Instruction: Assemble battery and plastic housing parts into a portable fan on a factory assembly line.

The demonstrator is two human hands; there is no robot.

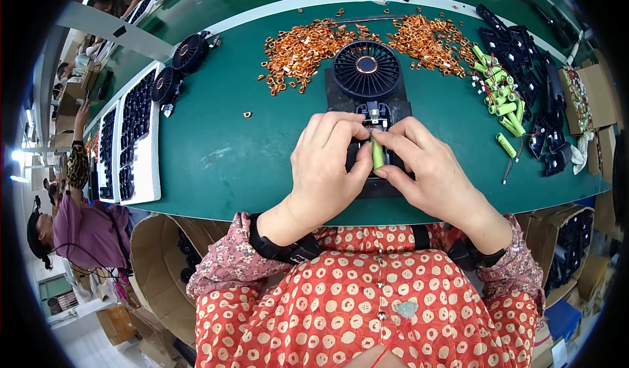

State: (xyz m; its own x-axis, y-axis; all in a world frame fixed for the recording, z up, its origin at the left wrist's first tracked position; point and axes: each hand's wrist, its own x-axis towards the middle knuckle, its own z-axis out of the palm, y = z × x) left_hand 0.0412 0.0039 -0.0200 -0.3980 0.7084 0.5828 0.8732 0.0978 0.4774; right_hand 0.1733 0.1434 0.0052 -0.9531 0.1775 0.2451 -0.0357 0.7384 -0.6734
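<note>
A small black fan with a round grille lies on a dark block in front of me, its handle toward me and its inside exposed. Over the handle, a green cylindrical battery is between my two hands. My right hand pinches it from the right with thumb and fingertips. My left hand is closed at its left side, fingertips at the battery's upper end near a small circuit board. What the left fingertips grip, beyond touching the battery, is partly hidden.
Copper-coloured small parts lie in heaps behind the fan. Green batteries with wires and black casings are piled at right. White trays of black parts and two fans stand left. Another person works at far left.
</note>
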